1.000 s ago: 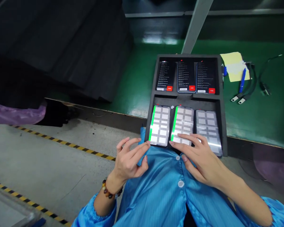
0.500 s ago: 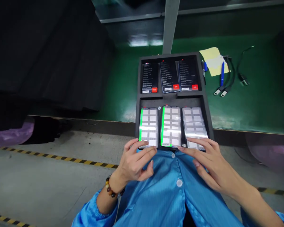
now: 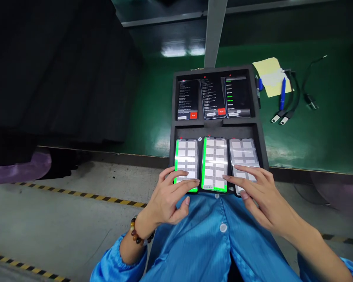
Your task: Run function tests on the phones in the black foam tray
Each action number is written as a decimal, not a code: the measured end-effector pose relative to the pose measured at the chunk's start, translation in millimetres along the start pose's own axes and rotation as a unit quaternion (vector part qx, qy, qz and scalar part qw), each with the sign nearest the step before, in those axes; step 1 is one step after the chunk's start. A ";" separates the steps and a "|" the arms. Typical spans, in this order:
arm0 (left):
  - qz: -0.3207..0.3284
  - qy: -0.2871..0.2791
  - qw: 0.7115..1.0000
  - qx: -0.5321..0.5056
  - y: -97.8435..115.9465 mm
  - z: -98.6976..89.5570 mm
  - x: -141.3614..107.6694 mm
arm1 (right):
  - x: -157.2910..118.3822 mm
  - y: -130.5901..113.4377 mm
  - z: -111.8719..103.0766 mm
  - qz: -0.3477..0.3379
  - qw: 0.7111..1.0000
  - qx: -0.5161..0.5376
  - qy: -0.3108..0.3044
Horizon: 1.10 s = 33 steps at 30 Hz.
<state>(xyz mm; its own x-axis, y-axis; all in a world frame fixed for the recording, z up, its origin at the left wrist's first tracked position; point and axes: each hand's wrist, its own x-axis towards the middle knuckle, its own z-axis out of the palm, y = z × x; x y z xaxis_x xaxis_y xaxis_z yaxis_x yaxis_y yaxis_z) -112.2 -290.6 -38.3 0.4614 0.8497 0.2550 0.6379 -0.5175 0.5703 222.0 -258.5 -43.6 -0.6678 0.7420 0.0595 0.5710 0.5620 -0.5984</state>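
A black foam tray (image 3: 173,129) overhangs the bench edge toward my lap and holds two rows of smartphones. Over the near left smartphone (image 3: 187,150) my left hand (image 3: 172,197) has its fingers spread, the index fingertip at the lower right of the screen. My right hand (image 3: 260,196) is open too, its index fingertip at the right edge of the near middle smartphone (image 3: 214,156). Its other fingers cover part of the near right smartphone (image 3: 243,150), whose grid is grey and white. Green bands line the left and middle screens. Neither hand grips anything.
In the far row, two smartphones (image 3: 188,98) show dark text screens with red boxes; the far right smartphone (image 3: 238,96) shows green and white lines. Right of the tray lie yellow paper (image 3: 266,70), a blue pen (image 3: 282,94) and black cables (image 3: 295,94). A black curtain (image 3: 61,70) hangs at left.
The far right screen has switched from text with a red box to green and white lines. Green now extends along the bottom of the near left and middle screens. My right index fingertip sits higher.
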 end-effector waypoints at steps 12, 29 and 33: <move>-0.004 -0.046 0.998 -0.031 -37.2 -11.4 40.1 | 44.7 23.5 -15.0 0.014 1.000 -0.011 0.014; -0.027 -0.063 0.998 -0.012 -75.1 -12.1 90.3 | 87.0 46.3 -27.7 0.035 0.999 -0.023 0.014; -0.038 -0.034 0.999 0.011 -73.4 -12.0 83.0 | 99.6 42.6 -24.3 0.018 1.000 -0.021 0.009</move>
<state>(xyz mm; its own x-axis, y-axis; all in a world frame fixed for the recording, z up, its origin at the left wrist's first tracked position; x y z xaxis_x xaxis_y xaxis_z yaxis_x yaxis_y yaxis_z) -128.1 -180.9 -49.6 0.4509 0.8785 0.1578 0.6860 -0.4541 0.5685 191.4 -151.8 -43.8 -0.6380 0.7682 0.0521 0.6150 0.5491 -0.5659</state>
